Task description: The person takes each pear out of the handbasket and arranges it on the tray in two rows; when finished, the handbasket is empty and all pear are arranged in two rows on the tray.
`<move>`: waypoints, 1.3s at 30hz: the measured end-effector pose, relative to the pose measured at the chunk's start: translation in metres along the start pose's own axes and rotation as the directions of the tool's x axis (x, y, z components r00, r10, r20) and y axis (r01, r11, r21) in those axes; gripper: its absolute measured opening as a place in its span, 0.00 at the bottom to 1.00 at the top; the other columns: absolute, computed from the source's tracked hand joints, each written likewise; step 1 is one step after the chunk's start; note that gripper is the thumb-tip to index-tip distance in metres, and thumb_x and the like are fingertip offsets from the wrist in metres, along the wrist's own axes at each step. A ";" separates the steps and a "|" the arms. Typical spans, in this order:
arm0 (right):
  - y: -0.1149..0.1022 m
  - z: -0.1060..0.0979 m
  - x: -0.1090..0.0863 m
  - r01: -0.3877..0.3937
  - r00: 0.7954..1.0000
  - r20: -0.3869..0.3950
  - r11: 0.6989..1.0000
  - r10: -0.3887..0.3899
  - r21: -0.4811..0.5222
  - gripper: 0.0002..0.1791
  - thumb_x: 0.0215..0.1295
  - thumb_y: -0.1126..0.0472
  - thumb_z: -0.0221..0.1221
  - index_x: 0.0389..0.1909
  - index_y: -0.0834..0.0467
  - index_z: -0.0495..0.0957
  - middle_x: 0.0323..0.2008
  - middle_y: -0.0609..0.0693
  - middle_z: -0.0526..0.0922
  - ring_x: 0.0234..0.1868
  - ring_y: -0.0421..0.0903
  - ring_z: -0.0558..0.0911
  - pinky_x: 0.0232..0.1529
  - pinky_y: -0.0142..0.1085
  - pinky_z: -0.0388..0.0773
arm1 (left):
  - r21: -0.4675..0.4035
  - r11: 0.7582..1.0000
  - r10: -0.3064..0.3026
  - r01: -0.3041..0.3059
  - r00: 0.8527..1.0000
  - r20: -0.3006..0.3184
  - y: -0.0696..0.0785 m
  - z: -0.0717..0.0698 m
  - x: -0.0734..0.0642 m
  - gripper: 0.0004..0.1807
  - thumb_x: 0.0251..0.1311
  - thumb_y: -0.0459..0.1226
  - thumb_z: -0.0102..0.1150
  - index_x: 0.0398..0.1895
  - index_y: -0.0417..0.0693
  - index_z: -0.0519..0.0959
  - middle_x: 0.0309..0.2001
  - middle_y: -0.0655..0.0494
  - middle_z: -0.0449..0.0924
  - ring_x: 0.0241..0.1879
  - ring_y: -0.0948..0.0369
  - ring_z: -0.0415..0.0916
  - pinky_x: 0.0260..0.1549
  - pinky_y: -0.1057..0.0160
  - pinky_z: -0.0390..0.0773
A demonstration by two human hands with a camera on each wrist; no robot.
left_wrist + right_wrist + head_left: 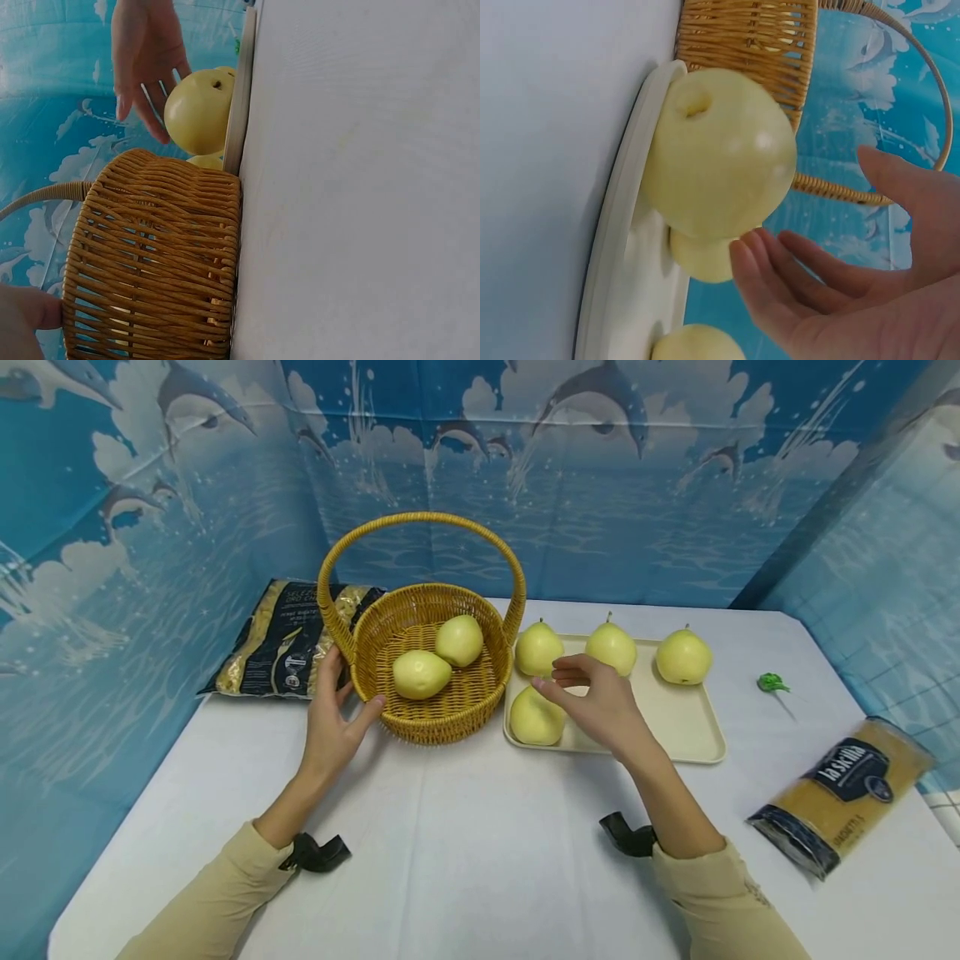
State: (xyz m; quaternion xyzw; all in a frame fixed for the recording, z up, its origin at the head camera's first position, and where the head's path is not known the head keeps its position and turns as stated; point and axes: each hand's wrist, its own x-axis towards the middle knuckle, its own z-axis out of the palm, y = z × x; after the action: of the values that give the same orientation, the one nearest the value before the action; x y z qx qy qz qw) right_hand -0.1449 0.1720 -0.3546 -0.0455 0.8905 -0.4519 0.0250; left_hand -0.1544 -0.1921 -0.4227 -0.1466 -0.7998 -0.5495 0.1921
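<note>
A woven wicker basket (420, 718) with a tall hoop handle stands on the table, two yellow-green pears (422, 675) inside it. My left hand (333, 727) holds the basket's left side, its thumb (46, 309) at the rim and the fingers partly hidden behind the wall. To the right, a cream tray (675, 727) bears several more pears, three along its far side and a front-left pear (537, 717) close to the basket. Over this front pear hovers my right hand (596, 697), thumb and fingers apart with nothing between them, fingertips (744, 255) close beside the fruit.
Behind the basket at the left lies a black and gold bag (277, 643). A pasta packet (843, 793) lies at the table's right side, and a small green item (771, 682) sits beyond it. Blue dolphin-print cloth (480, 527) hangs around the back and sides.
</note>
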 end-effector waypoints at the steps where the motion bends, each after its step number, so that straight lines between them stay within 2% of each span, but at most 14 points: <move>1: -0.001 0.001 0.000 0.020 1.000 -0.018 1.000 -0.020 0.017 0.38 0.70 0.40 0.66 0.69 0.62 0.75 0.63 0.60 0.82 0.66 0.57 0.80 0.68 0.55 0.78 | -0.001 1.000 0.001 -0.001 1.000 0.001 0.000 0.000 0.000 0.49 0.69 0.34 0.66 0.87 0.51 0.48 0.84 0.48 0.50 0.84 0.51 0.50 0.78 0.41 0.64; 5: -0.009 0.008 0.001 0.094 0.993 -0.075 0.992 -0.088 0.085 0.31 0.70 0.48 0.69 0.67 0.62 0.77 0.62 0.61 0.82 0.65 0.56 0.80 0.65 0.50 0.83 | -0.008 1.000 0.001 -0.001 1.000 -0.001 0.001 0.002 0.000 0.49 0.69 0.34 0.67 0.86 0.50 0.48 0.84 0.47 0.50 0.84 0.51 0.50 0.78 0.41 0.63; 10: -0.028 0.024 0.004 0.159 0.984 -0.108 0.978 -0.144 0.138 0.27 0.70 0.54 0.69 0.65 0.62 0.79 0.61 0.60 0.83 0.64 0.54 0.81 0.67 0.47 0.82 | -0.010 1.000 -0.004 0.004 1.000 -0.008 -0.001 0.003 0.000 0.50 0.68 0.32 0.67 0.86 0.50 0.49 0.84 0.47 0.50 0.84 0.51 0.49 0.79 0.40 0.63; 17: -0.057 0.055 0.013 0.202 0.979 -0.052 0.973 -0.198 0.113 0.25 0.71 0.55 0.69 0.64 0.62 0.79 0.58 0.59 0.84 0.62 0.54 0.83 0.65 0.45 0.83 | -0.014 1.000 -0.003 0.003 1.000 -0.007 -0.002 0.003 0.001 0.50 0.67 0.31 0.67 0.86 0.50 0.48 0.84 0.48 0.50 0.84 0.52 0.49 0.79 0.41 0.62; 23: -0.076 0.077 0.027 0.163 0.985 0.045 0.980 -0.169 0.118 0.27 0.70 0.54 0.69 0.65 0.63 0.79 0.60 0.60 0.84 0.59 0.52 0.85 0.60 0.43 0.86 | -0.009 1.000 -0.003 0.003 1.000 -0.004 -0.001 0.002 0.001 0.50 0.68 0.33 0.67 0.86 0.50 0.48 0.84 0.47 0.50 0.84 0.52 0.49 0.79 0.41 0.62; 29: -0.091 0.092 0.039 0.099 0.990 0.108 0.995 -0.096 -0.030 0.33 0.69 0.49 0.70 0.68 0.63 0.77 0.59 0.59 0.85 0.60 0.53 0.84 0.59 0.45 0.85 | 0.005 1.000 -0.009 0.009 1.000 0.001 0.000 0.001 0.001 0.51 0.68 0.33 0.67 0.87 0.50 0.47 0.84 0.45 0.50 0.84 0.49 0.49 0.78 0.39 0.63; 33: -0.098 0.100 0.045 0.070 0.992 0.112 0.990 -0.057 -0.123 0.36 0.69 0.47 0.69 0.71 0.63 0.76 0.62 0.59 0.83 0.67 0.58 0.78 0.63 0.50 0.82 | 0.010 1.000 -0.010 0.010 1.000 0.000 0.000 0.000 0.001 0.52 0.67 0.31 0.67 0.87 0.49 0.47 0.84 0.45 0.50 0.83 0.48 0.50 0.77 0.38 0.64; 39: -0.101 0.114 0.054 0.065 0.995 0.078 0.986 -0.054 -0.153 0.39 0.68 0.48 0.70 0.74 0.64 0.72 0.68 0.61 0.79 0.71 0.60 0.75 0.70 0.52 0.77 | 0.004 1.000 -0.016 0.016 1.000 -0.001 0.000 -0.001 0.001 0.53 0.64 0.28 0.68 0.87 0.48 0.46 0.84 0.44 0.49 0.84 0.47 0.49 0.77 0.38 0.63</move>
State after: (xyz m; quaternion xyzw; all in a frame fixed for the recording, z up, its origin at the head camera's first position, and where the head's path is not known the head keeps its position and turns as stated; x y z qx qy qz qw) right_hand -0.1835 0.0155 -0.3408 -0.0906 0.9198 -0.3797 0.0408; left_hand -0.1554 -0.1927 -0.4222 -0.1397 -0.8019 -0.5494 0.1884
